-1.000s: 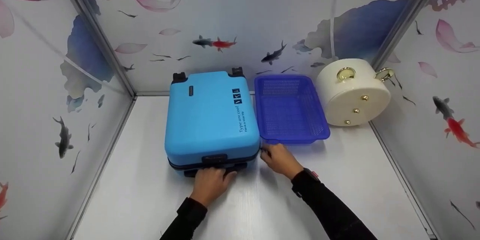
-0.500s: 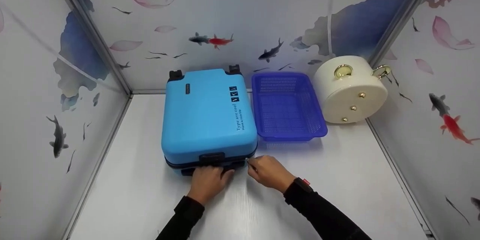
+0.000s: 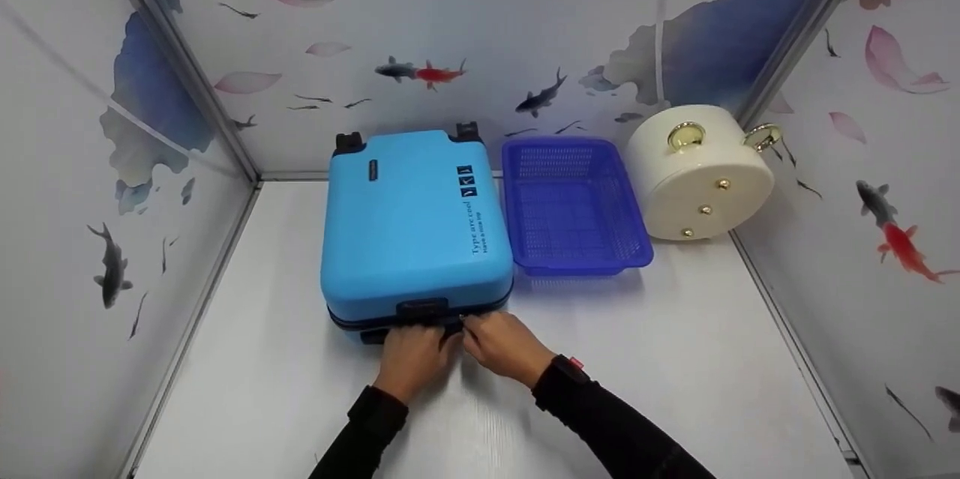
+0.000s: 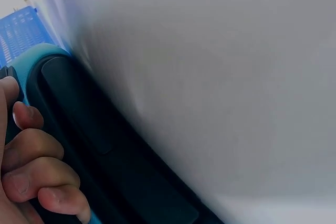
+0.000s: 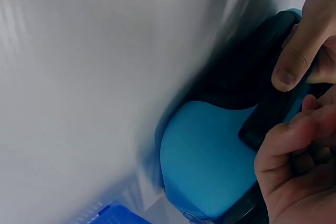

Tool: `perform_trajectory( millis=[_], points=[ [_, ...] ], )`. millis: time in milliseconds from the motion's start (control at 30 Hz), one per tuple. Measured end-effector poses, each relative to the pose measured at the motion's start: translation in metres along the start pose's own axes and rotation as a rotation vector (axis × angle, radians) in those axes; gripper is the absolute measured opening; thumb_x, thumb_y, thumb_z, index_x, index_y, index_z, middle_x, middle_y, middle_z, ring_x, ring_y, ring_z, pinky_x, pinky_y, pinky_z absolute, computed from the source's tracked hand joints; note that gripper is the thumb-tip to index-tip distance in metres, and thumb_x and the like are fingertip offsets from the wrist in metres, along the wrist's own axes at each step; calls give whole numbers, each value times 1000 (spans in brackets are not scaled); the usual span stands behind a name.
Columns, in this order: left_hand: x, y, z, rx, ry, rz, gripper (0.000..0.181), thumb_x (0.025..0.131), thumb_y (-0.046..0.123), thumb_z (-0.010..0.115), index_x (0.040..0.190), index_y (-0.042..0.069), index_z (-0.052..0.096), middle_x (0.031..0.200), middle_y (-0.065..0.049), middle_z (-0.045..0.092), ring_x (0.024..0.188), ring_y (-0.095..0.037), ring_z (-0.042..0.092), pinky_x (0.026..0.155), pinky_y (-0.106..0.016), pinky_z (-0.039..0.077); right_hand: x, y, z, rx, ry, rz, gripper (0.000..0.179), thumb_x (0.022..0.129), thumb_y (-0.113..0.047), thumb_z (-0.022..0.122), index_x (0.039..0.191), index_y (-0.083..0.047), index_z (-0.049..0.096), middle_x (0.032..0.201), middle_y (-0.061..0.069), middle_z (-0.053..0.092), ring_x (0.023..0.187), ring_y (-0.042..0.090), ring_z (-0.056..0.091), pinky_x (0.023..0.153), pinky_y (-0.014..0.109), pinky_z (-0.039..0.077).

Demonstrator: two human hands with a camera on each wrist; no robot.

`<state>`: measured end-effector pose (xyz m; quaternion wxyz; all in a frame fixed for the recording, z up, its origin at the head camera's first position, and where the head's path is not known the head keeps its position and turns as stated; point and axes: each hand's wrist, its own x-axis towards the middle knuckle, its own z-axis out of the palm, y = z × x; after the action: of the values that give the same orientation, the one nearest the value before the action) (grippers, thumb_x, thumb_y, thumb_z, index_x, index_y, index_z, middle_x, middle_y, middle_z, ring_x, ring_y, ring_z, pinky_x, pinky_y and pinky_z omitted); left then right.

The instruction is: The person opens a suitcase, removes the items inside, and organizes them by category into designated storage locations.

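Note:
A light-blue hard-shell suitcase [image 3: 409,217] lies flat on the white table, wheels toward the back wall and a black zipper seam along its front side. My left hand [image 3: 411,360] grips the black carry handle [image 3: 373,336] at the front; its curled fingers [image 4: 42,177] show in the left wrist view. Close beside it, my right hand [image 3: 507,350] pinches a small zipper pull at the seam, mostly covered by the fingertips. In the right wrist view, the right fingers [image 5: 289,140] are curled next to the left thumb [image 5: 294,64], which rests on the handle.
A blue plastic basket [image 3: 585,269] stands right of the suitcase, close against it. Beyond it, a round cream-white case [image 3: 675,157] with gold rings and gold knobs leans near the back right corner. Printed panels [image 3: 450,14] enclose the table [image 3: 247,389] at the back and sides.
My right hand has moved from the suitcase's front right corner leftward along the zipper seam, up beside my left hand. The left hand has kept its grip on the handle.

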<state>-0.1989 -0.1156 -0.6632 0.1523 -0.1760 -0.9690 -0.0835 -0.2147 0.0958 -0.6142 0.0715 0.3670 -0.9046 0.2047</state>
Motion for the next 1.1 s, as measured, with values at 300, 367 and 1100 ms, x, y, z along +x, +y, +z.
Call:
perform_trajectory(
  millis=[300, 367, 1100],
  points=[
    [0, 1, 0, -92, 40, 8, 58, 106, 51, 71, 64, 23, 44, 59, 11, 27, 50, -8, 29, 49, -29, 20, -7, 5, 4, 28, 31, 69, 24, 109, -19, 65, 86, -15, 64, 74, -6, 57, 66, 6, 49, 61, 28, 47],
    [1, 2, -2, -131, 46, 6, 56, 105, 49, 73, 64, 23, 45, 59, 11, 27, 50, -7, 29, 49, -28, 21, -11, 9, 4, 67, 35, 101, 25, 111, -21, 65, 87, -16, 66, 74, -6, 59, 66, 5, 51, 62, 26, 47],
    [8, 40, -22, -217, 278, -78, 21, 105, 20, 76, 86, 12, 82, 56, 0, 58, 44, -9, 46, 47, -23, 25, -10, 23, -26, 138, 470, 113, 4, 103, -8, 74, 102, -12, 72, 97, 2, 68, 87, 18, 67, 73, 28, 56]
  ],
)
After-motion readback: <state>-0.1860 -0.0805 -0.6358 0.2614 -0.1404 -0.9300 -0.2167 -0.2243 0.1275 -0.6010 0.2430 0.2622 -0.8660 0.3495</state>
